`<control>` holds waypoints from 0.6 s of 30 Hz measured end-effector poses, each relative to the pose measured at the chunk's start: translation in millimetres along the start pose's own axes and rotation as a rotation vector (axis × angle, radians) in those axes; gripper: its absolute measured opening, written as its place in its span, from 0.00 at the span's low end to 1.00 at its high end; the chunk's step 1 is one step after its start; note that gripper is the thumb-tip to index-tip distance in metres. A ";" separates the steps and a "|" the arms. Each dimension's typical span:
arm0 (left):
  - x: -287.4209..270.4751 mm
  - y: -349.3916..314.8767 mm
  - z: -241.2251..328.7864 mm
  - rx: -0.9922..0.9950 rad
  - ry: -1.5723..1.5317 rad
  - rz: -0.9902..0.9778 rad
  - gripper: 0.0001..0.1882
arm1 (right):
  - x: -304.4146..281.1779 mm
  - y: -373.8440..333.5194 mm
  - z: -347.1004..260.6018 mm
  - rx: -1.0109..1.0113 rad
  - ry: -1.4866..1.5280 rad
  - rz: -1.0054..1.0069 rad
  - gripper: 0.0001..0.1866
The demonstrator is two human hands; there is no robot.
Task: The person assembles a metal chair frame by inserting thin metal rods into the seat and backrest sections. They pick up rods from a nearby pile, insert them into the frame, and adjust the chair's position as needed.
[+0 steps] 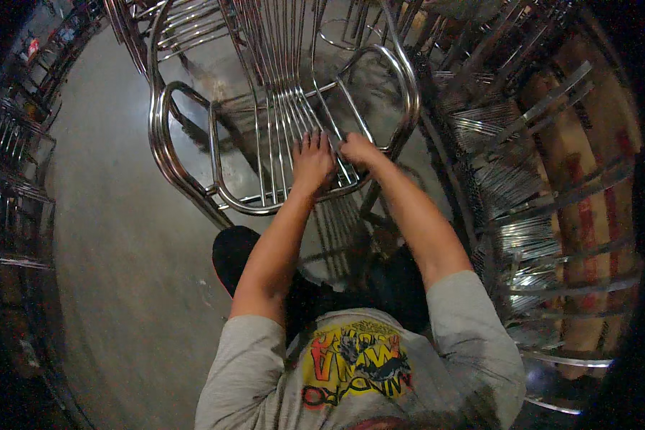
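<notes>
In front of me stands a shiny metal chair frame (262, 208), with thin parallel rods running along its seat and up its back. My left hand (313, 159) lies flat over the seat rods, its fingers stretched out and a little apart. Beside it on the right, my right hand (359, 150) is closed at the right side of the seat, with its fingers curled. Whatever may be inside those fingers is hidden. Curved tubular armrests (166, 132) rise on both sides of the seat.
More metal frames (14, 186) stand along the left edge. At the right, a rack holds bundles of shiny metal rods (521, 244) near brown cardboard (588, 215). Another metal frame (186, 29) is behind the chair. Grey concrete floor (115, 251) spreads to the left.
</notes>
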State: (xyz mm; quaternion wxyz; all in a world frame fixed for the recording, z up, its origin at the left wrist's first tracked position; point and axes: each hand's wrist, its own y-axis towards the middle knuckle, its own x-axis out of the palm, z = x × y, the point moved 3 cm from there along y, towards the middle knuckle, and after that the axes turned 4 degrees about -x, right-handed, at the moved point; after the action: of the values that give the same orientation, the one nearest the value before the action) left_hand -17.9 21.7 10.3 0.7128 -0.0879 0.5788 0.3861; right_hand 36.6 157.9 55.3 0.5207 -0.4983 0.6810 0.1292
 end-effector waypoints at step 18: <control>-19.1 -4.0 1.8 -0.003 -0.097 0.004 0.28 | 6.5 15.8 4.9 -0.016 -0.104 0.052 0.26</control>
State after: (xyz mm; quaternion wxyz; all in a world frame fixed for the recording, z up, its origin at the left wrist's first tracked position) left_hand -14.6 11.5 26.6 0.7393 -0.0690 0.5431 0.3921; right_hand 26.8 165.1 42.3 0.5479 -0.4771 0.6646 0.1743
